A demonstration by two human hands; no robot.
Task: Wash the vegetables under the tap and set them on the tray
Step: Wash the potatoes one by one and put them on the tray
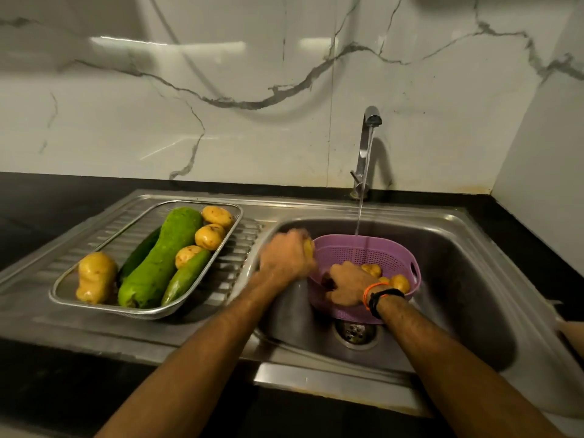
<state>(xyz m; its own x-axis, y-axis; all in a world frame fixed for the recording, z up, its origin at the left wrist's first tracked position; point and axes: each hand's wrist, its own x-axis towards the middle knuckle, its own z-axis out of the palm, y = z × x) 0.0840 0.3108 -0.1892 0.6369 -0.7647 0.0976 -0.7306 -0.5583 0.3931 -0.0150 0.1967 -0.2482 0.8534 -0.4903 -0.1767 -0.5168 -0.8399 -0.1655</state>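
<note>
I see the sink (467, 235) with tap (370, 121) running. Tray (151, 312) on the drainboard holds washed veg. Purple colander (373, 251) holds remaining potatoes (399, 282). Left hand (286, 257) grips a potato (309, 248): wet, hard, slippery, so wrap around its middle. Right hand (346, 284) in colander, grasp unclear. No readable labels.

The tray (60, 290) is packed with vegetables, bare mesh seemingly only near its far-left rim; the basket (407, 257) fills the sink (467, 279).

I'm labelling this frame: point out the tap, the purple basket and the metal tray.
tap (372, 116): head view, on its spout end.
purple basket (373, 252): head view, on its far inner wall.
metal tray (104, 309): head view, on its near rim.
</note>
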